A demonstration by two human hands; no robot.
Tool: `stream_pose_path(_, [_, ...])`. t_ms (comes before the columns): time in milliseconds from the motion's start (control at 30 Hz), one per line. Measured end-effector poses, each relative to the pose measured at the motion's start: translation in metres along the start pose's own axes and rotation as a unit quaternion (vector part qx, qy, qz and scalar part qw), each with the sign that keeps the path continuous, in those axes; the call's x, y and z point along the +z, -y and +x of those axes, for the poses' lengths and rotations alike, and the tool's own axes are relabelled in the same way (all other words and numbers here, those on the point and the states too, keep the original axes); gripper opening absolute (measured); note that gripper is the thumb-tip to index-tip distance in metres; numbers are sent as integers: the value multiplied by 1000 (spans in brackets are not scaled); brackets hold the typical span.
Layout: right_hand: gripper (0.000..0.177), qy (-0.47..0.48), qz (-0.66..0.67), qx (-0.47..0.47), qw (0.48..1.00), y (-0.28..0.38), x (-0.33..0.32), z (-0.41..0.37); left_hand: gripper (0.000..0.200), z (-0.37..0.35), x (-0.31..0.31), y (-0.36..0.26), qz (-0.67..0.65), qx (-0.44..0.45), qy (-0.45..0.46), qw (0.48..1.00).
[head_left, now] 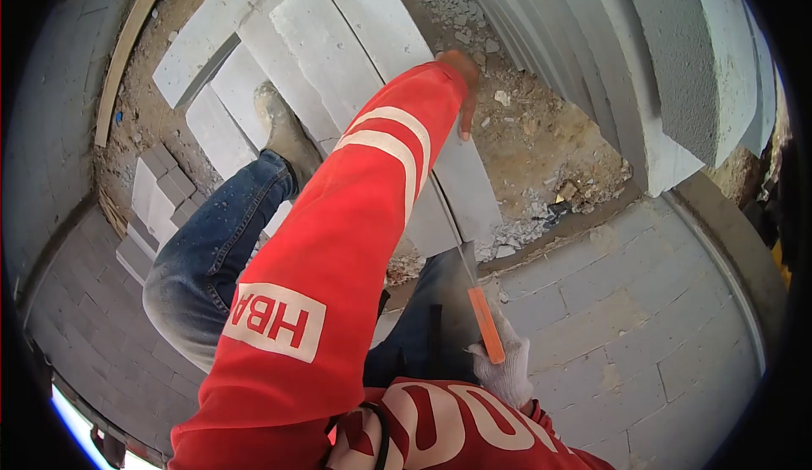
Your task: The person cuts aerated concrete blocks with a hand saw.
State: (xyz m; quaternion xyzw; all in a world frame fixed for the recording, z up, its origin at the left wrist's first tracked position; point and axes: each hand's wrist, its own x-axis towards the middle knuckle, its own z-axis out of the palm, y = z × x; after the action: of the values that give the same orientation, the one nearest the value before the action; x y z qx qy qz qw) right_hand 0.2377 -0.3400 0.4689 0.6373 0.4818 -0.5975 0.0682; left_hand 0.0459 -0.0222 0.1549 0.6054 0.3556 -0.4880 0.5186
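Observation:
My right hand (507,367), in a pale work glove, is closed around the orange handle of a handsaw (486,322). The saw's thin blade runs up into a narrow gap at the near end of a pale lightweight block (465,187). Across the view reaches my left arm in a red sleeve. My bare left hand (459,68) rests at the far part of this block, with one finger stretched out along it and the others mostly hidden. A dusty shoe (283,128) on my leg stands on the neighbouring blocks.
More pale blocks (326,39) lie side by side beyond my arm. Large slabs (592,56) stand on edge at the right. Rubble (524,136) covers the ground between. Small grey pieces (165,174) are stacked at left, near a wooden strip (127,56). Block walls enclose the spot.

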Motion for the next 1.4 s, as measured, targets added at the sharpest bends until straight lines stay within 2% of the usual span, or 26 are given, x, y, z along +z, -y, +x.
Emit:
stream_pose_path(100, [77, 2, 17, -50, 999, 19, -3, 31, 109, -5, -12, 8, 35, -4, -50, 998])
stream_pose_path(133, [73, -13, 32, -90, 995, 26, 1, 61, 104, -2, -11, 8, 32, -10, -71, 997])
stream_pose_path(200, [64, -23, -53, -93, 994, 36, 26, 140, 94, 4, -6, 7, 27, -22, -125, 992])
stream_pose_path(300, [57, -78, 17, -176, 981, 65, 48, 211, 79, 27, 12, 4, 26, -56, -228, 972])
stream_pose_path(367, [61, -69, 16, -134, 988, 42, 51, 177, 74, 58, 41, -4, 5, -55, -242, 969])
stream_pose_path(433, [66, -103, -35, -114, 987, 42, 42, 97, 63, 80, 37, -6, -45, -64, -317, 945])
stream_pose_path(500, [71, -70, -39, -22, 997, 28, 29, 36, 53, 124, 29, -14, -120, -60, -363, 922])
stream_pose_path(533, [71, -59, -51, -10, 997, 38, 20, 27, 49, 151, 21, -25, -161, -54, -374, 912])
stream_pose_path(600, [68, -54, -28, -39, 997, 59, 19, 59, 42, 204, 2, -28, -210, -49, -418, 882])
stream_pose_path(667, [62, -49, -47, -55, 996, 72, 28, 140, 39, 234, 10, -38, -232, -35, -426, 874])
stream_pose_path(733, [56, -53, -22, -129, 990, 77, 31, 209, 37, 223, 8, -16, -220, 1, -451, 865])
stream_pose_path(767, [56, -56, -16, -124, 991, 75, 34, 210, 37, 146, 4, -7, -214, 4, -448, 868])
stream_pose_path(800, [57, -44, -31, -106, 993, 73, 36, 200, 63, 64, 2, -2, -157, 48, -266, 950])
stream_pose_path(833, [58, -29, -45, -78, 996, 70, 36, 178, 94, -21, -6, 18, -91, 98, -66, 989])
stream_pose_path(867, [65, -37, -80, -48, 995, 56, 41, 146, 94, -20, -7, 21, -79, 102, -68, 989])
stream_pose_path(900, [74, -37, -33, -17, 999, 59, 34, 110, 95, -20, -7, 23, -71, 94, -85, 989])
stream_pose_path(933, [80, -73, -53, -84, 992, 50, 34, 80, 95, -20, -6, 24, -71, 93, -87, 989])
stream_pose_path(967, [80, -38, -39, -6, 999, 48, 24, 50, 96, -18, -6, 25, -75, 99, -81, 989])
stream_pose_path(1000, [80, -48, -47, -39, 997, 48, 19, 43, 96, -18, -5, 25, -74, 103, -80, 989])
stream_pose_path(1033, [80, -65, -53, -83, 993, 47, 17, 49, 97, -17, -5, 26, -68, 102, -90, 988])
stream_pose_path(1167, [72, -14, -41, -23, 999, 65, 42, 188, 99, -16, 7, 16, -51, 94, -84, 991])
stream_pose_path(1233, [70, -44, -18, -78, 996, 52, 45, 202, 94, -18, 6, 17, -22, 64, -173, 983])
stream_pose_path(1267, [69, -62, 4, -101, 993, 45, 45, 184, 94, -22, 9, 13, -27, 64, -161, 984])
stream_pose_path(1333, [74, -50, -3, -34, 998, 50, 41, 120, 95, -35, -6, 17, -59, 39, -44, 997])
stream_pose_path(1367, [81, -94, -41, -130, 986, 27, 43, 90, 95, -33, -19, 27, -54, 28, -59, 996])
stream_pose_path(1400, [84, -67, -27, -91, 993, 12, 39, 60, 98, -23, -14, 24, -47, 9, -73, 996])
